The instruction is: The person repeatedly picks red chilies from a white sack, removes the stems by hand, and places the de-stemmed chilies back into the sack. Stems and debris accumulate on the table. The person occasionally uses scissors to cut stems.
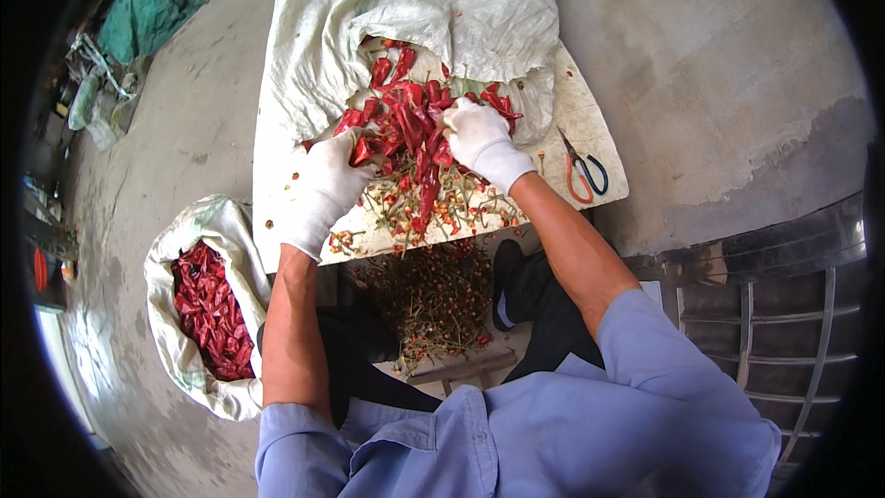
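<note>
A pile of dried red chili peppers [408, 111] lies at the mouth of a white woven sack [442, 7] on a pale board [588, 104]. My left hand [335, 169], in a white knitted glove, has a red pepper [366, 150] between thumb and fingers at the pile's left side. On the other side, my right hand [478, 135], also gloved, presses into the peppers with curled fingers. Its fingertips are partly hidden, so its hold is unclear. Cut stems and caps [449, 200] are strewn along the board's near edge.
Scissors [581, 169] with one orange and one dark handle lie to the right on the board. An open white sack [162, 311] full of red peppers stands at lower left. A heap of stems [442, 297] covers the floor between my legs. Green sheeting [148, 3] lies at upper left.
</note>
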The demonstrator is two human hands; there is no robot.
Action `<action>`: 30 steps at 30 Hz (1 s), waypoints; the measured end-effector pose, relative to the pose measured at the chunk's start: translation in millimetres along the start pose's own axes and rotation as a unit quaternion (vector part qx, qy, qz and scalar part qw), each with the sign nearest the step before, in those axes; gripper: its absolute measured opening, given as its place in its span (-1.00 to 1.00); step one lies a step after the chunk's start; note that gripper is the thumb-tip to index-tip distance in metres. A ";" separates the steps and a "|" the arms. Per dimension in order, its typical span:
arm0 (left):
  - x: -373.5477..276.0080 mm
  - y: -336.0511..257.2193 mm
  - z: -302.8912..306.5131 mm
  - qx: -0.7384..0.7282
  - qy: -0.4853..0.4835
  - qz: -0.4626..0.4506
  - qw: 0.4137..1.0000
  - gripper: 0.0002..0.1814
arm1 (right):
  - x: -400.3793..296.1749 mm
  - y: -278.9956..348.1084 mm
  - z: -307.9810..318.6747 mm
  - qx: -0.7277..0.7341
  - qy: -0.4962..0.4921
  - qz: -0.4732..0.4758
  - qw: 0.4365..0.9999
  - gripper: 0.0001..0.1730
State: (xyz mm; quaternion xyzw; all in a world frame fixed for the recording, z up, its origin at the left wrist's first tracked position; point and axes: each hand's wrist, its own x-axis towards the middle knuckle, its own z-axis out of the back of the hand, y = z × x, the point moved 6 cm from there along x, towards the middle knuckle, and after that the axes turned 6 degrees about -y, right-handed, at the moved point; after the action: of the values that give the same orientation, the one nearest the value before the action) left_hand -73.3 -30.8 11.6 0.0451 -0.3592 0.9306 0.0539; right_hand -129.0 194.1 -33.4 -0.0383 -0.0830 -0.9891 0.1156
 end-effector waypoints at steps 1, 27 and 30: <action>2.4 1.9 -0.8 -0.011 -0.012 -0.011 1.000 -0.61 | 0.3 -6.2 3.4 0.004 -0.005 -0.015 1.000 -0.73; 13.8 -33.1 -44.6 -0.370 -0.001 0.032 0.929 -0.72 | -43.2 27.1 64.2 0.494 -0.219 0.060 0.839 -0.69; 12.0 -37.2 -45.8 -0.298 -0.010 -0.010 0.954 -0.72 | -45.8 26.7 66.8 0.482 -0.225 0.057 0.845 -0.74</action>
State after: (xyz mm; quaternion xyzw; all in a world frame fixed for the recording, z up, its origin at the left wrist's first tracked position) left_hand -82.3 28.3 4.0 0.0395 -0.6205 0.7801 0.0704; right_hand -74.6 190.1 32.1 -0.2041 -0.5705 -0.7806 0.1535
